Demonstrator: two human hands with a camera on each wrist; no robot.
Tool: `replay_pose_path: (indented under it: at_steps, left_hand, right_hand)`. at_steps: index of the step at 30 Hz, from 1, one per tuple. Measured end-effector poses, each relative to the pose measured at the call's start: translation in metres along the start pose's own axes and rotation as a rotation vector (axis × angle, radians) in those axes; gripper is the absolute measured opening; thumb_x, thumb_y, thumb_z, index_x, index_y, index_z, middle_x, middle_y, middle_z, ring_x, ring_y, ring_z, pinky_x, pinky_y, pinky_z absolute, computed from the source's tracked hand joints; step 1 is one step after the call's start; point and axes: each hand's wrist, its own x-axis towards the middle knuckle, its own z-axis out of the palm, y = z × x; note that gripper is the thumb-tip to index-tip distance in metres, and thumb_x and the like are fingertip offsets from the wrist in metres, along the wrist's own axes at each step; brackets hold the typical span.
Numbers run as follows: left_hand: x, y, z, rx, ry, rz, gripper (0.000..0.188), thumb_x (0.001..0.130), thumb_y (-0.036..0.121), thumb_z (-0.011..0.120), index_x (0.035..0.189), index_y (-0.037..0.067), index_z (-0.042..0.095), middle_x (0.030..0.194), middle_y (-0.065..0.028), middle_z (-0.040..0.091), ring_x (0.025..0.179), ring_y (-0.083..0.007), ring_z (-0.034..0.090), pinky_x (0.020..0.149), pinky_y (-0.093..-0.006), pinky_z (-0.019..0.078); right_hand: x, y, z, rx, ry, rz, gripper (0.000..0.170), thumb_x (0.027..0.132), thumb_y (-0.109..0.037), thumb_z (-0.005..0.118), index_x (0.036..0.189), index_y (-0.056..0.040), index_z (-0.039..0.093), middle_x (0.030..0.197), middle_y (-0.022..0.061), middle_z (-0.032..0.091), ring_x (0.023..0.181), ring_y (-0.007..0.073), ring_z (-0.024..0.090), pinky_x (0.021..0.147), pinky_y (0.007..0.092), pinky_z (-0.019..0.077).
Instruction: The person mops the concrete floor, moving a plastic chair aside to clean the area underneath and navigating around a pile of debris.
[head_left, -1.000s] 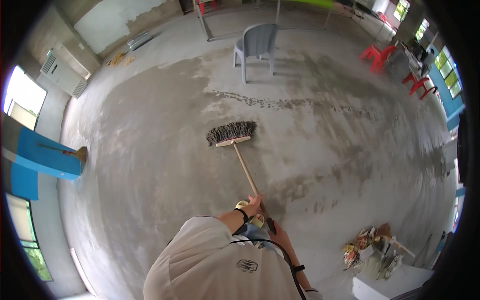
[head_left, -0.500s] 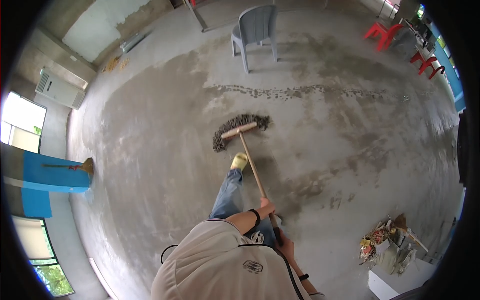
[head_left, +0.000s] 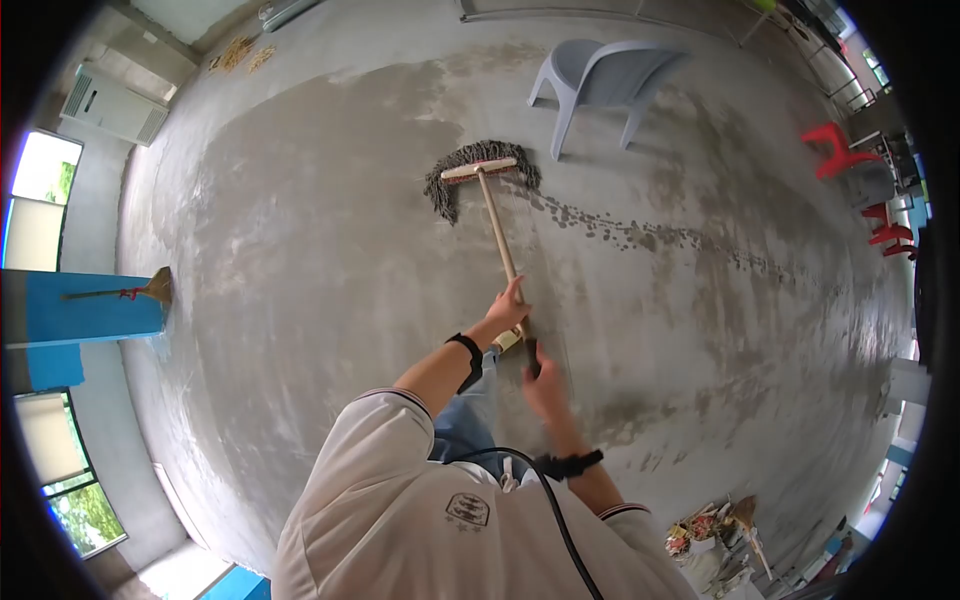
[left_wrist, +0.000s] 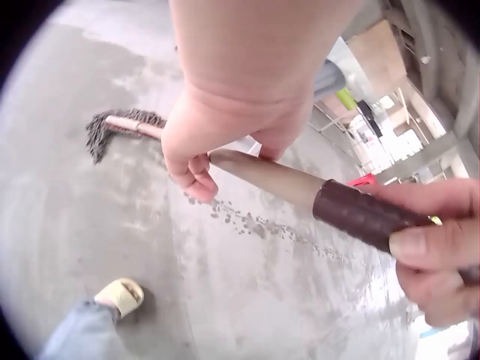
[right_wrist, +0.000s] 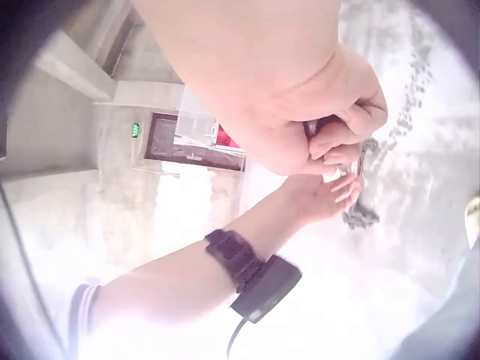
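A mop with a grey string head [head_left: 455, 160] lies spread on the floor, its wooden handle [head_left: 497, 222] running back to the person. The left hand [head_left: 508, 306] curls round the lower part of the handle. Behind it, the right hand [head_left: 546, 384] grips the dark sleeve at the handle's end. In the left wrist view the left hand [left_wrist: 232, 135] wraps the stick, and the right hand's fingers [left_wrist: 435, 251] pinch the dark brown grip [left_wrist: 360, 212]. The right wrist view shows the right hand [right_wrist: 330, 120] closed round the grip end.
A grey plastic chair [head_left: 610, 80] stands just right of the mop head. Red stools [head_left: 835, 150] are at the far right. A debris pile [head_left: 710, 545] lies lower right; a broom [head_left: 155, 286] leans by the blue pillar at left. Wet marks [head_left: 630, 232] cross the floor.
The mop head has moved forward, away from the person, towards the chair's left side. Both hands have also moved forward, still gripping the handle. The chair appears further right in the head view.
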Motion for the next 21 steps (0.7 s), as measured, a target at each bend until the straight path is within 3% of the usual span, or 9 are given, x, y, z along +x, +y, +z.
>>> replay_pose_path:
  at_steps: [1,5,7,11,13,14,17,19,21]
  left_hand:
    - [0.014,0.009,-0.012,0.282,-0.101,0.190,0.060,0.087,0.029,0.056,0.141,0.026,0.031,0.109,-0.0234,0.059,0.111,-0.0344,0.050,0.082,-0.0489,0.0503]
    - [0.037,0.039,-0.019,0.238,-0.213,0.177,0.046,0.088,0.040,0.051,0.132,0.023,0.049,0.121,-0.0183,0.056,0.120,-0.0335,0.042,0.094,-0.0515,0.0411]
    - [0.024,0.034,-0.002,0.597,-0.037,0.309,0.038,0.087,0.035,0.051,0.120,0.019,0.060,0.125,-0.0140,0.055,0.119,-0.0310,0.045,0.100,-0.0455,0.0348]
    - [-0.058,0.057,0.008,0.888,0.219,0.529,0.032,0.085,0.034,0.051,0.107,0.016,0.066,0.132,-0.0106,0.050,0.122,-0.0315,0.042,0.102,-0.0430,0.0319]
    - [-0.065,0.038,0.018,0.989,-0.127,0.768,0.033,0.086,0.034,0.047,0.096,0.012,0.069,0.120,-0.0200,0.054,0.125,-0.0375,0.038,0.098,-0.0504,0.0364]
    - [-0.076,0.036,0.023,0.994,-0.119,0.784,0.033,0.086,0.034,0.047,0.096,0.012,0.069,0.120,-0.0200,0.054,0.125,-0.0375,0.038,0.098,-0.0504,0.0364]
    - [-0.106,0.021,0.037,1.147,-0.387,0.681,0.035,0.086,0.037,0.044,0.097,0.014,0.069,0.113,-0.0155,0.060,0.118,-0.0337,0.048,0.094,-0.0497,0.0386]
    - [-0.125,0.010,0.055,1.162,-0.709,0.676,0.037,0.086,0.038,0.042,0.097,0.017,0.070,0.102,-0.0102,0.066,0.106,-0.0316,0.058,0.091,-0.0504,0.0394]
    - [-0.156,-0.007,0.074,1.158,-0.755,0.673,0.036,0.087,0.038,0.042,0.098,0.018,0.070,0.098,-0.0091,0.068,0.102,-0.0317,0.060,0.091,-0.0507,0.0392]
  right_hand:
    - [0.026,-0.018,-0.011,-0.010,-0.002,0.002,0.053,0.080,-0.012,0.062,0.130,-0.0019,0.048,0.093,0.0278,0.062,0.090,0.0441,0.060,0.074,0.0442,0.0494]
    - [0.077,-0.032,-0.045,-0.069,-0.054,-0.062,0.054,0.081,-0.014,0.063,0.131,-0.0037,0.047,0.101,0.0273,0.062,0.096,0.0422,0.060,0.078,0.0427,0.0496]
    - [0.079,-0.019,-0.046,-0.083,-0.056,-0.051,0.053,0.081,-0.015,0.064,0.130,-0.0043,0.048,0.102,0.0271,0.062,0.097,0.0419,0.060,0.078,0.0424,0.0497]
    - [0.016,0.035,-0.028,-0.051,0.067,-0.245,0.051,0.081,-0.014,0.062,0.129,-0.0054,0.047,0.094,0.0260,0.063,0.092,0.0432,0.060,0.074,0.0422,0.0489]
    - [-0.021,0.047,-0.029,-0.026,0.028,-0.192,0.052,0.081,-0.014,0.062,0.130,-0.0054,0.046,0.090,0.0251,0.062,0.088,0.0437,0.060,0.073,0.0422,0.0485]
    - [-0.035,0.048,-0.031,-0.001,-0.028,-0.149,0.052,0.081,-0.014,0.061,0.130,-0.0055,0.046,0.085,0.0243,0.061,0.084,0.0442,0.060,0.071,0.0423,0.0482]
    - [-0.092,0.042,-0.038,0.007,-0.090,-0.019,0.051,0.081,-0.013,0.060,0.130,-0.0050,0.046,0.080,0.0231,0.059,0.078,0.0441,0.058,0.068,0.0426,0.0474]
    - [-0.133,0.045,-0.041,0.025,-0.103,0.024,0.051,0.081,-0.013,0.060,0.129,-0.0060,0.046,0.082,0.0229,0.060,0.080,0.0438,0.059,0.069,0.0422,0.0479]
    - [-0.171,0.067,-0.031,0.059,-0.115,0.076,0.050,0.081,-0.013,0.060,0.129,-0.0069,0.047,0.084,0.0228,0.061,0.082,0.0434,0.060,0.071,0.0418,0.0483]
